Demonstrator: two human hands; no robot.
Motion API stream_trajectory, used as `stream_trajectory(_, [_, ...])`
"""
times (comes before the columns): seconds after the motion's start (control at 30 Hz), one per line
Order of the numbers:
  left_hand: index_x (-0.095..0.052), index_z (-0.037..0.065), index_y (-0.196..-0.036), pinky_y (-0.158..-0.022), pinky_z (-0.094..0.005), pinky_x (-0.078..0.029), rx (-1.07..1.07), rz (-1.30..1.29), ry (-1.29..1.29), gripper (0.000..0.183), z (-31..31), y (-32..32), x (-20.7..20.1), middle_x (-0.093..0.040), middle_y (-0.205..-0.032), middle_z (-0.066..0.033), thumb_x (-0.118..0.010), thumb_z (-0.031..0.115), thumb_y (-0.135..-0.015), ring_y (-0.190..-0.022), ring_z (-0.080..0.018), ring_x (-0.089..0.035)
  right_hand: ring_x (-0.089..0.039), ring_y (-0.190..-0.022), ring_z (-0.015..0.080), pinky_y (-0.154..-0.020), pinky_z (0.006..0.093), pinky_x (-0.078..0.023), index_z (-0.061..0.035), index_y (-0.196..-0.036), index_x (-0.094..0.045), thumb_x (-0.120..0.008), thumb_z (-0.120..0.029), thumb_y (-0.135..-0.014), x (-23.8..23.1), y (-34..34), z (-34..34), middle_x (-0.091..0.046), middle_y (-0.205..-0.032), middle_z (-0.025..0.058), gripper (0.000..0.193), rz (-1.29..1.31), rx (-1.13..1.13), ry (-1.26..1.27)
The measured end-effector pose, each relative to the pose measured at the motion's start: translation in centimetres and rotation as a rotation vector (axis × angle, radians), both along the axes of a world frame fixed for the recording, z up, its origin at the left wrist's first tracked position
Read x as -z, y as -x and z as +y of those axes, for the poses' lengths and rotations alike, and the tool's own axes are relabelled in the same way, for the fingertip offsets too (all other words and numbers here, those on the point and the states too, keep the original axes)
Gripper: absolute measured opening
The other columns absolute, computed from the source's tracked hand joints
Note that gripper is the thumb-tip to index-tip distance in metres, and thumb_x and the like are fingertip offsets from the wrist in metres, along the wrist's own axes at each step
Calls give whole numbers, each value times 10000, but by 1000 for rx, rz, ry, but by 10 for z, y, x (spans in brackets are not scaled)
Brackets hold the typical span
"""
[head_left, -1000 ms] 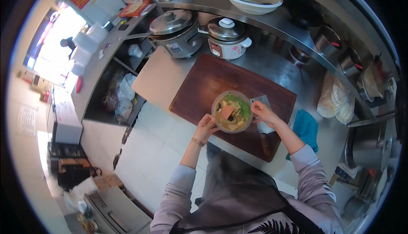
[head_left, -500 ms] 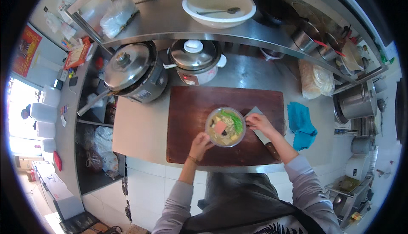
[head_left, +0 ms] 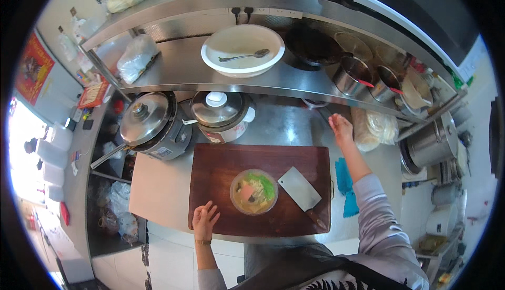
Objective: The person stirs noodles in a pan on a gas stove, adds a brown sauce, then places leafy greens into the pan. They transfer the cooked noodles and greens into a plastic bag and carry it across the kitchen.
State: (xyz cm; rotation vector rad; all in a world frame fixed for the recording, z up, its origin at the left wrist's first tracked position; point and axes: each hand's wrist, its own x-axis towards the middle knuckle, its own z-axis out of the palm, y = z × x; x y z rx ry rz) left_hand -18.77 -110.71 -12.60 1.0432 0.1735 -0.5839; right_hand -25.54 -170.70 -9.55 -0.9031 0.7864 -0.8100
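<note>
A clear round takeaway bowl [head_left: 233, 199] of noodle soup stands on the brown cutting board [head_left: 221, 166]. Green leaves [head_left: 264, 182], a pink slice [head_left: 245, 192] and pale noodles show in it. My left hand [head_left: 205, 220] hovers over the board's front left part, fingers apart, holding nothing and clear of the bowl. To the bowl's right a cleaver [head_left: 299, 188] lies flat, its wooden handle toward the front right. Stretched toward the back right, my right hand [head_left: 342, 128] has its fingers extended and nothing visible in it. It is nearest to a plastic bag of pale goods [head_left: 368, 127].
Two lidded cookers, a big one [head_left: 167, 138] and a white one [head_left: 221, 132], stand at the back left. A metal shelf [head_left: 179, 69] overhangs the counter, carrying a white basin [head_left: 210, 61], a black wok [head_left: 310, 45] and small pots [head_left: 352, 74]. A blue cloth [head_left: 344, 179] lies at right.
Both hands have come off the bowl, which now rests on the board. My right hand has moved far back and right, my left slightly left. The view has tilted up.
</note>
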Motion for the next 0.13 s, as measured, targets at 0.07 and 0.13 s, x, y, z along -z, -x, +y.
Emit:
stream_trajectory(0.07, [-537,143,-1122,-912,-460,-522,-60,-32,-7,152,6,14,-9,-538,-1334,-107,-530,216,-988,-1189,-286,-552,-626,-1029,250,-888,344,-544,16,-1133,-559,-577,-123,-953,7,-24,-33,-619,-1107,125,228,-82,-38,55])
stream_trajectory(0.13, [-530,155,-1136,-925,-489,-507,-119,-43,-37,167,7,34,-17,-503,-1377,-100,-532,233,-988,-1218,-299,-532,-578,-1120,288,-873,387,-558,19,-1193,-522,-562,-111,-956,14,-43,-69,-555,-1218,147,273,-97,-63,5])
